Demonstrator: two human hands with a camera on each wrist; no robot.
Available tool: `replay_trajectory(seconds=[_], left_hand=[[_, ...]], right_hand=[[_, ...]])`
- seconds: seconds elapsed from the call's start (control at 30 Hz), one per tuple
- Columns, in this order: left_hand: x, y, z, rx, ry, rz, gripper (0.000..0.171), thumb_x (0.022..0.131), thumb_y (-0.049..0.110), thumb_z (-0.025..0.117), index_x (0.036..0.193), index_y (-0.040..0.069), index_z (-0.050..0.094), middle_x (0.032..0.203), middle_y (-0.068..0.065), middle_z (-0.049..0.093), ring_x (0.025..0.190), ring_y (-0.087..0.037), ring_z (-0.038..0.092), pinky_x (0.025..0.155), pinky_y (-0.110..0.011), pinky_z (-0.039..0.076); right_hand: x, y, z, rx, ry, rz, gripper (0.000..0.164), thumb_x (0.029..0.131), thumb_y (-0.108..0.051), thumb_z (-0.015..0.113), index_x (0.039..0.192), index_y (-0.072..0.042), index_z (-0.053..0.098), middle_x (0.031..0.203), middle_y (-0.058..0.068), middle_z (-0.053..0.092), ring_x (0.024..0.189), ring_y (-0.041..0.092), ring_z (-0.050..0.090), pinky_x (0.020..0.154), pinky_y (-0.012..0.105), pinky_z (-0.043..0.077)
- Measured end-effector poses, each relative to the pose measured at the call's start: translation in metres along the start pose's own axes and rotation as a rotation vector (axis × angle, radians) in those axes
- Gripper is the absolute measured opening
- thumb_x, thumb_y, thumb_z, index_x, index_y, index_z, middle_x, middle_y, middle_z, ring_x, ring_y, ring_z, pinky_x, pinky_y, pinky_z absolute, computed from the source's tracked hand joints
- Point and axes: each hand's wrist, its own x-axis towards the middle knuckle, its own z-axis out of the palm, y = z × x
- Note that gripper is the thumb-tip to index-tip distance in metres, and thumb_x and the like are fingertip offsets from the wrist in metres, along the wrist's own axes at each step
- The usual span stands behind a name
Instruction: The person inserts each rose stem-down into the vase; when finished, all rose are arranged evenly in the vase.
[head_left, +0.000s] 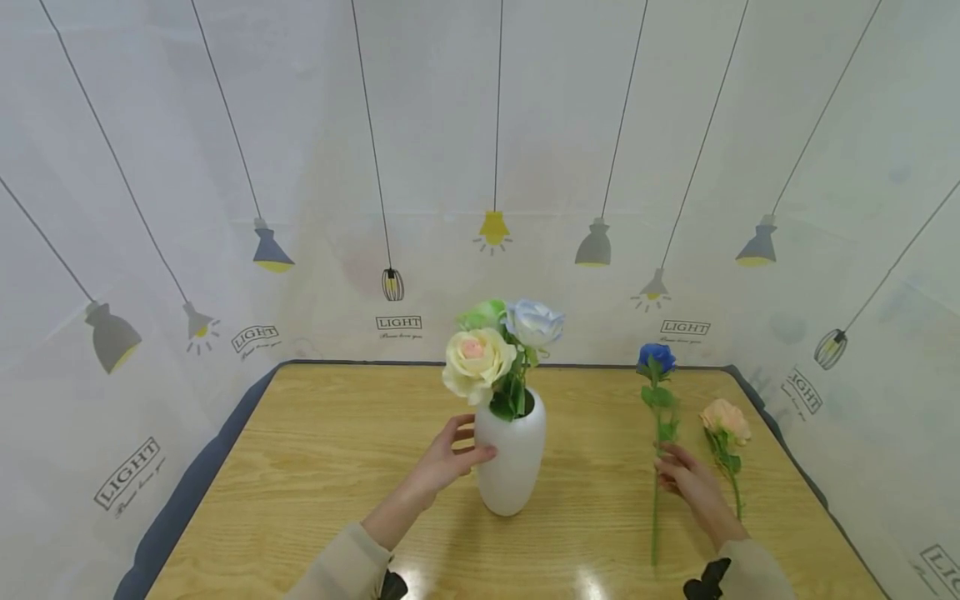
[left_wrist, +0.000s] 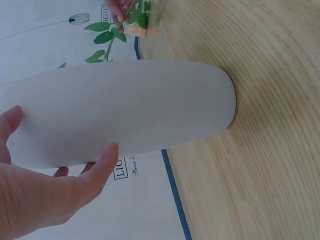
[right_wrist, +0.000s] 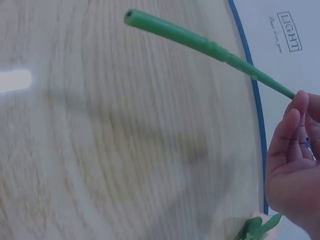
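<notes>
A white vase (head_left: 510, 467) stands upright on the table. In it are a cream rose (head_left: 478, 363), a pale blue rose (head_left: 534, 323) and a green bloom (head_left: 482, 315), partly hidden behind them. My left hand (head_left: 448, 457) grips the vase from its left side; in the left wrist view, thumb and fingers (left_wrist: 102, 167) curl around its wall. To the right, my right hand (head_left: 693, 483) pinches the green stem (right_wrist: 185, 37) of a blue rose (head_left: 656, 360), bloom uppermost. The stem's cut end hangs above the table in the right wrist view.
A peach rose (head_left: 726, 419) lies on the wooden table (head_left: 337, 442) beside my right hand, at the table's right side. Behind the table hangs a white cloth (head_left: 435, 150) printed with lamps. A dark blue band (head_left: 225, 442) runs along the table edges.
</notes>
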Motion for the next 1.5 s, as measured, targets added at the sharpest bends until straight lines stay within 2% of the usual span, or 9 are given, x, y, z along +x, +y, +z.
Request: replay_trajectory(seconds=[0.2, 0.33, 0.53, 0.7, 0.9, 1.0, 1.27, 1.37, 1.5], left_hand=[[-0.001, 0.002, 0.000, 0.001, -0.003, -0.003, 0.072, 0.079, 0.033, 0.066, 0.134, 0.005, 0.028, 0.129, -0.021, 0.034, 0.113, -0.041, 0.038, 0.084, -0.051, 0.038], [-0.008, 0.014, 0.001, -0.009, -0.009, -0.007, 0.069, 0.081, 0.028, 0.065, 0.133, 0.002, 0.028, 0.128, -0.024, 0.034, 0.113, -0.043, 0.037, 0.084, -0.052, 0.038], [-0.022, 0.034, 0.004, -0.007, -0.008, -0.007, 0.065, 0.083, 0.025, 0.063, 0.132, -0.001, 0.029, 0.128, -0.026, 0.033, 0.114, -0.043, 0.036, 0.086, -0.051, 0.037], [-0.019, 0.030, 0.003, -0.008, -0.008, -0.006, 0.066, 0.082, 0.025, 0.063, 0.132, -0.001, 0.028, 0.128, -0.025, 0.033, 0.113, -0.043, 0.037, 0.085, -0.051, 0.037], [-0.004, 0.007, 0.001, -0.002, -0.001, -0.009, 0.070, 0.080, 0.030, 0.065, 0.133, 0.003, 0.028, 0.129, -0.023, 0.033, 0.113, -0.042, 0.038, 0.083, -0.051, 0.038], [-0.002, 0.002, 0.001, 0.007, 0.004, -0.010, 0.072, 0.079, 0.034, 0.066, 0.134, 0.005, 0.028, 0.129, -0.021, 0.033, 0.113, -0.041, 0.038, 0.083, -0.050, 0.038], [-0.001, 0.003, 0.000, 0.007, 0.006, -0.008, 0.072, 0.079, 0.035, 0.066, 0.134, 0.006, 0.028, 0.130, -0.021, 0.034, 0.113, -0.040, 0.038, 0.084, -0.050, 0.038], [-0.001, 0.003, 0.000, 0.006, 0.003, -0.006, 0.072, 0.079, 0.034, 0.066, 0.133, 0.005, 0.028, 0.129, -0.021, 0.034, 0.113, -0.041, 0.038, 0.083, -0.050, 0.039], [-0.007, 0.013, 0.001, 0.000, -0.005, -0.005, 0.069, 0.081, 0.029, 0.064, 0.133, 0.002, 0.028, 0.129, -0.024, 0.033, 0.113, -0.043, 0.038, 0.084, -0.051, 0.038]], right_hand=[[-0.001, -0.014, 0.013, 0.045, -0.010, -0.029, 0.054, 0.089, -0.024, 0.054, 0.132, 0.001, 0.033, 0.102, 0.008, 0.051, 0.078, 0.010, 0.056, 0.072, 0.029, 0.047], [-0.001, -0.023, 0.023, 0.076, -0.027, -0.074, 0.054, 0.087, -0.023, 0.057, 0.130, 0.003, 0.034, 0.093, 0.004, 0.050, 0.072, 0.009, 0.056, 0.068, 0.028, 0.048], [-0.004, -0.039, 0.035, 0.078, -0.055, -0.151, 0.049, 0.089, -0.018, 0.055, 0.127, 0.005, 0.036, 0.091, 0.005, 0.049, 0.068, 0.010, 0.055, 0.066, 0.030, 0.048], [-0.010, -0.054, 0.043, 0.122, -0.068, -0.215, 0.047, 0.089, -0.018, 0.054, 0.124, 0.006, 0.035, 0.092, 0.008, 0.051, 0.067, 0.011, 0.055, 0.065, 0.028, 0.048], [-0.020, -0.079, 0.055, 0.268, -0.091, -0.298, 0.033, 0.089, -0.014, 0.053, 0.119, -0.006, 0.042, 0.086, 0.000, 0.056, 0.066, 0.011, 0.056, 0.063, 0.025, 0.047], [-0.026, -0.092, 0.061, 0.355, -0.109, -0.324, 0.025, 0.090, -0.010, 0.052, 0.114, -0.013, 0.048, 0.084, -0.002, 0.058, 0.065, 0.011, 0.057, 0.062, 0.023, 0.047], [-0.035, -0.130, 0.075, 0.605, -0.206, -0.448, 0.023, 0.090, 0.002, 0.045, 0.104, -0.014, 0.056, 0.082, -0.001, 0.060, 0.064, 0.012, 0.057, 0.058, 0.020, 0.044], [-0.036, -0.145, 0.079, 0.681, -0.201, -0.488, 0.023, 0.090, 0.002, 0.046, 0.103, -0.013, 0.057, 0.083, 0.000, 0.060, 0.062, 0.012, 0.056, 0.057, 0.020, 0.043], [-0.037, -0.167, 0.084, 0.735, -0.118, -0.547, 0.020, 0.089, -0.001, 0.050, 0.105, -0.011, 0.057, 0.084, 0.001, 0.060, 0.057, 0.011, 0.052, 0.053, 0.020, 0.040]])
